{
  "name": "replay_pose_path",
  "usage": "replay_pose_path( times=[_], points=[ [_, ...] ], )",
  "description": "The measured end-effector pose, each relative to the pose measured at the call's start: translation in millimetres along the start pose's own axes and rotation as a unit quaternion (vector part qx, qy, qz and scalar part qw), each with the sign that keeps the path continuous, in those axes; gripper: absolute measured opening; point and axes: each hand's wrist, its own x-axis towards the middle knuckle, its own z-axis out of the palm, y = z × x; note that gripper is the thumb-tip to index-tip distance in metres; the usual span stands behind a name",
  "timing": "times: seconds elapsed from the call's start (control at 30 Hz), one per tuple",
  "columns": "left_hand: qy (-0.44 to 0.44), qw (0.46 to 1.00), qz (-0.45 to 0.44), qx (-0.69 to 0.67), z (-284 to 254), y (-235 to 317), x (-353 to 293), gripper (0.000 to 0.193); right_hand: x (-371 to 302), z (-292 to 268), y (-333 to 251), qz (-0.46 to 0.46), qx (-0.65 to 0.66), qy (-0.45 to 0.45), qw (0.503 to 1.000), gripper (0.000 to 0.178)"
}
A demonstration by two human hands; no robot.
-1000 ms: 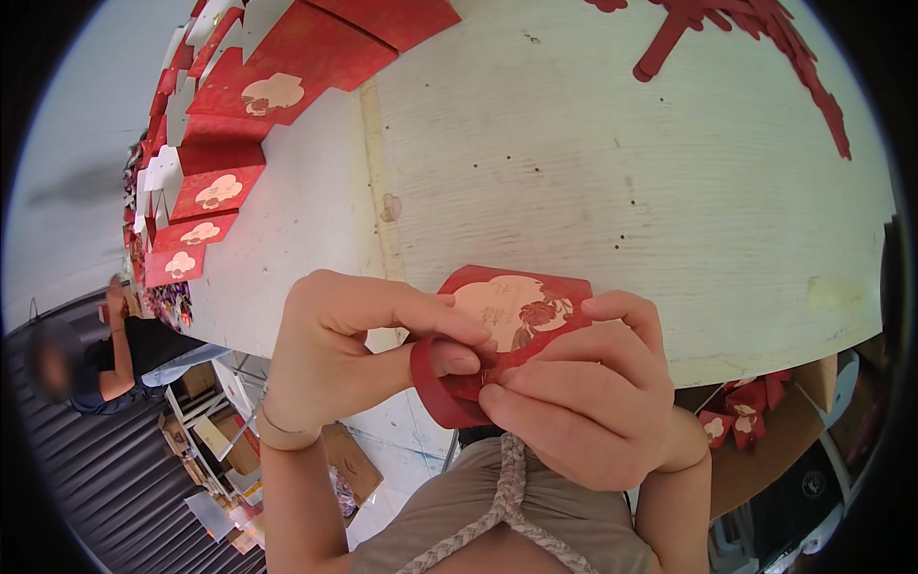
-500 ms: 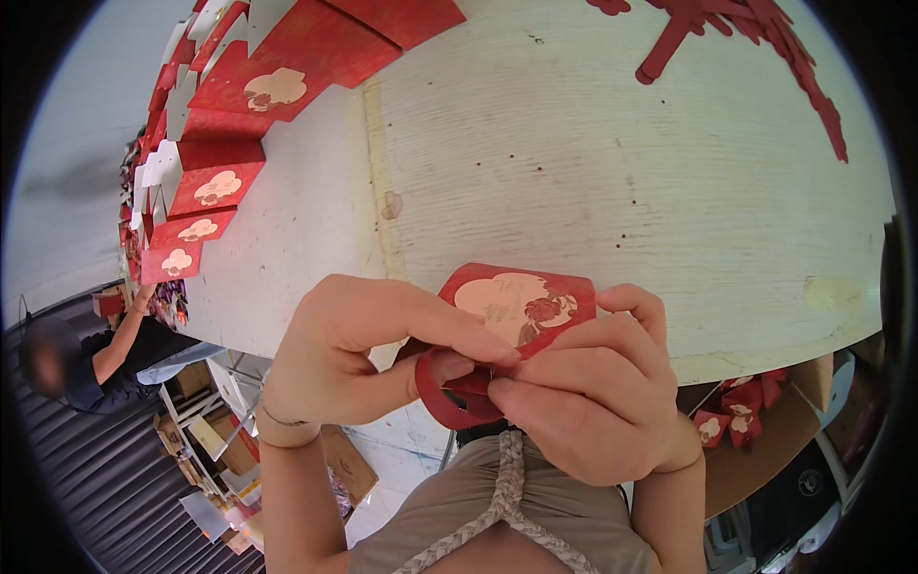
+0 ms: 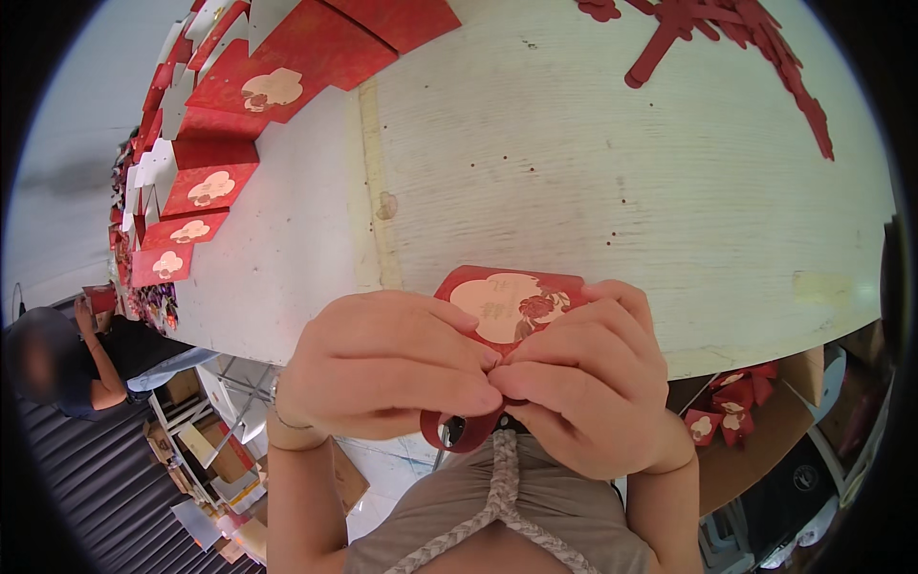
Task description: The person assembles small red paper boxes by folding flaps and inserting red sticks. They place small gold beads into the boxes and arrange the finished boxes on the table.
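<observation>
Close to my body at the table's near edge, I hold a small red paper box (image 3: 502, 306) with a pale cloud-shaped panel and a rose print. A red paper strip (image 3: 461, 432) curls into a loop below it. My left hand (image 3: 392, 359) is closed with its fingertips on the strip. My right hand (image 3: 598, 387) pinches at the same spot, and its fingers also rest along the box's right side. Both sets of fingertips meet in front of the box and hide the point where strip and box join.
Red folded boxes (image 3: 277, 81) stand in rows along the left of the white table (image 3: 535, 220). Dark red strips (image 3: 679, 33) lie at the far right. A cardboard carton (image 3: 736, 469) with several small red boxes (image 3: 732, 411) is at lower right. Another person (image 3: 100, 368) sits at far left.
My left fingers have folded down over the strip, closing in on my right fingertips, and the loop has turned. The person at far left has raised a hand with a red item.
</observation>
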Motion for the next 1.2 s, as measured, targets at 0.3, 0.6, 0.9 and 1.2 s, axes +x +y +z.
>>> replay_pose_path(
  times=[0.3, 0.6, 0.9, 1.2],
  points=[
    [0.046, 0.993, -0.077, -0.073, 10, -6, -13, 0.012, 5, -3, 13, -0.065, 0.061, -0.041, 0.995, 0.02],
    [0.063, 0.995, 0.027, 0.068, 11, -2, -17, 0.013, 1, 0, 5, -0.002, 0.094, -0.049, 0.994, 0.017],
    [0.077, 0.99, 0.075, 0.095, 11, -12, -22, 0.026, 3, 3, 2, 0.0, 0.072, -0.034, 0.997, 0.017],
    [0.165, 0.978, -0.111, -0.066, 25, 2, -27, 0.028, -3, 5, 5, -0.009, 0.052, -0.002, 0.999, 0.024]
  ],
)
